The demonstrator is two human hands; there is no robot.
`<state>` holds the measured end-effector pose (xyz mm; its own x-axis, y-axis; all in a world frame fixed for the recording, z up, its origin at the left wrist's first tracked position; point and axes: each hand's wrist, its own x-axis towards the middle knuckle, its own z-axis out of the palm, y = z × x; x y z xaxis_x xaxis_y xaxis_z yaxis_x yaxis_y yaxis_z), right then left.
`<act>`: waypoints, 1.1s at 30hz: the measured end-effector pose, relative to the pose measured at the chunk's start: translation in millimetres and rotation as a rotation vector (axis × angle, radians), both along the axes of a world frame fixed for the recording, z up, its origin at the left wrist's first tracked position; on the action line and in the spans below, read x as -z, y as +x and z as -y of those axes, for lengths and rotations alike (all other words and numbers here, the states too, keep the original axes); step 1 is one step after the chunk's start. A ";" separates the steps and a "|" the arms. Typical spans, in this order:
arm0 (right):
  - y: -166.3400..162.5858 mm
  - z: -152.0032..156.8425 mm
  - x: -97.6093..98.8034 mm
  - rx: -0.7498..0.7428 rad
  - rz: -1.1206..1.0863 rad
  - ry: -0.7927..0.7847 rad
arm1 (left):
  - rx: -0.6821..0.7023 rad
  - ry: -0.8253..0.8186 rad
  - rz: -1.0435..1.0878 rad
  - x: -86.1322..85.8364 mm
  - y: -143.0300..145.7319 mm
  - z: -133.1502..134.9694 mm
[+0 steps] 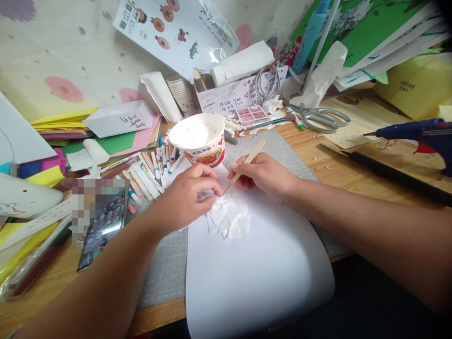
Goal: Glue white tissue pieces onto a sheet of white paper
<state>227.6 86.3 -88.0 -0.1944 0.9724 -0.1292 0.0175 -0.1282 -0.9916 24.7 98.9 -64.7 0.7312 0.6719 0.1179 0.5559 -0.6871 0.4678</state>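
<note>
My right hand (265, 176) is closed round a flat wooden stick (244, 165), tip pointing down-left at a small white paper scrap. My left hand (189, 194) pinches that scrap, which its fingers partly hide. Just below both hands lies a pile of torn white paper pieces (229, 219) on a large white sheet (254, 273). The sheet rests on a grey cutting mat (165, 268) and hangs over the desk's front edge. A paper bowl (199, 140) filled with white stuff stands just behind my hands.
Several markers (150, 172) and a phone (104, 226) lie to the left. Scissors (319, 117) and a blue glue gun (420, 134) sit at the right. Coloured paper stacks (106, 136), paper cups (181, 92) and books crowd the back.
</note>
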 end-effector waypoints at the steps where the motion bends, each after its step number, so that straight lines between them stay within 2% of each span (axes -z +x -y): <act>1: -0.2 0.2 0.5 -0.007 0.002 0.012 | -0.010 0.004 -0.002 -0.2 0.2 0.0; 12: -3.1 -0.2 7.3 -0.084 0.164 0.125 | -0.225 -0.074 -0.088 4.1 0.0 -2.7; 19: -8.6 -4.4 2.0 -0.093 0.187 -0.013 | -0.261 -0.103 -0.085 2.7 2.1 -2.1; 22: -5.1 -5.3 2.6 -0.095 0.087 -0.017 | -0.257 -0.118 -0.063 1.9 0.2 -3.1; 25: 4.1 -4.7 2.7 0.037 -0.065 -0.013 | -0.297 -0.130 0.003 -0.7 -4.5 -6.9; 29: 24.3 1.3 -8.5 0.218 -0.074 0.140 | -0.418 -0.101 0.157 -6.5 -12.4 -13.1; 33: 45.7 11.5 -36.5 0.268 0.040 0.461 | -0.489 -0.070 0.318 -13.6 -16.2 -13.2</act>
<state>273.3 74.9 -51.5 0.0644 0.9448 0.3211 0.0831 0.3156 -0.9452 8.5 112.2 -51.1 0.2701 0.9365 0.2236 0.6259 -0.3473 0.6983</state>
